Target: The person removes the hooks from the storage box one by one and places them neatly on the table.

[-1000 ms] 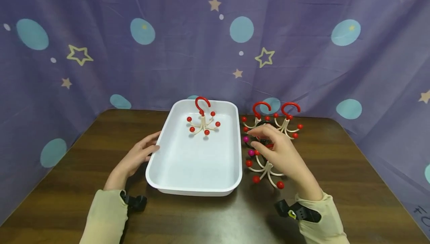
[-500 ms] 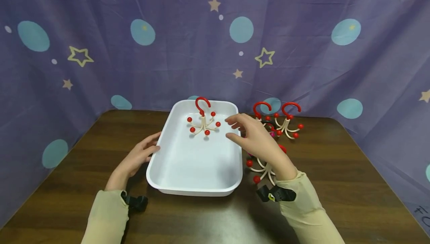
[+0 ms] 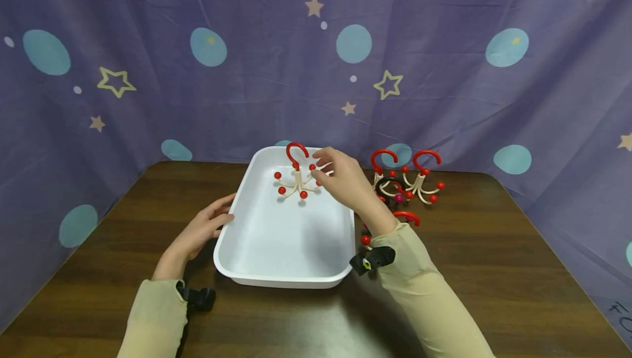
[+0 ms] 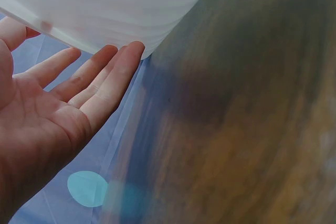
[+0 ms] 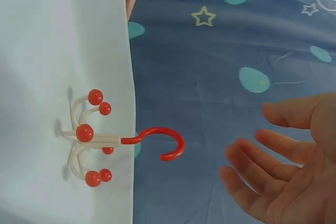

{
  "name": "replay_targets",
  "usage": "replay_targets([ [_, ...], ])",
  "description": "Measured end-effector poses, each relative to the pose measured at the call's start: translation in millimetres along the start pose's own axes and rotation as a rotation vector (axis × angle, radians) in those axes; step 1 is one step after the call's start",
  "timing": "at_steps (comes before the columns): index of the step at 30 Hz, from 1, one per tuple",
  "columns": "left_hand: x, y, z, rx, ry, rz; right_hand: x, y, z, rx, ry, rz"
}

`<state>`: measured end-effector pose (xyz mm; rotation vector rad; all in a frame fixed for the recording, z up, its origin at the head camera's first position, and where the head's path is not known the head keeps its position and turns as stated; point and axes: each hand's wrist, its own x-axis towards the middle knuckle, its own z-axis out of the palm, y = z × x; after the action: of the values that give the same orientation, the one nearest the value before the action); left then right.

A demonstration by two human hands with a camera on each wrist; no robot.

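Note:
A white rectangular tray (image 3: 286,243) sits on the table, with my left hand (image 3: 197,232) at its left side. In the left wrist view the fingers (image 4: 113,80) extend against the tray's outer wall; the thumb lies by the rim. Inside the tray's far half stands a small multi-arm hook hanger (image 3: 298,178), cream with red ball tips and a red hook on top. My right hand (image 3: 345,180) hovers just right of that hook, fingers loosely bent. In the right wrist view a gap separates the hanger (image 5: 105,140) from the fingertips (image 5: 244,148).
Right of the tray stand more red-hooked hangers, one at the back right (image 3: 421,182) and another beside it (image 3: 378,177). A black hanger (image 3: 390,185) with pink balls is among them. My right forearm partly hides a nearer one (image 3: 407,216). A patterned curtain (image 3: 276,84) hangs behind.
My right hand has moved left from above the hangers at the right, over the tray's right rim, to beside the hanger inside. The left hand and tray have stayed in place.

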<state>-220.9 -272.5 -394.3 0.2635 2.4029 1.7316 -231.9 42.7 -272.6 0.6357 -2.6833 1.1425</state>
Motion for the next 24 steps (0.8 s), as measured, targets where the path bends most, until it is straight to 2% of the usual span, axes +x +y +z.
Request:
replay_targets([
  [9, 1.8, -3.1, -0.4, -0.014, 0.001, 0.010, 29, 5, 17, -0.043, -0.017, 0.045],
  [15, 1.7, -3.8, 0.0, -0.028, -0.002, 0.008, 47, 16, 24, -0.050, -0.038, 0.135],
  [18, 2.3, -3.9, 0.3, -0.034, -0.001, 0.010, 54, 21, 26, -0.058, -0.024, 0.166],
  [24, 2.4, -3.1, -0.2, -0.030, 0.004, 0.014, 63, 30, 34, -0.075, 0.018, 0.175],
])
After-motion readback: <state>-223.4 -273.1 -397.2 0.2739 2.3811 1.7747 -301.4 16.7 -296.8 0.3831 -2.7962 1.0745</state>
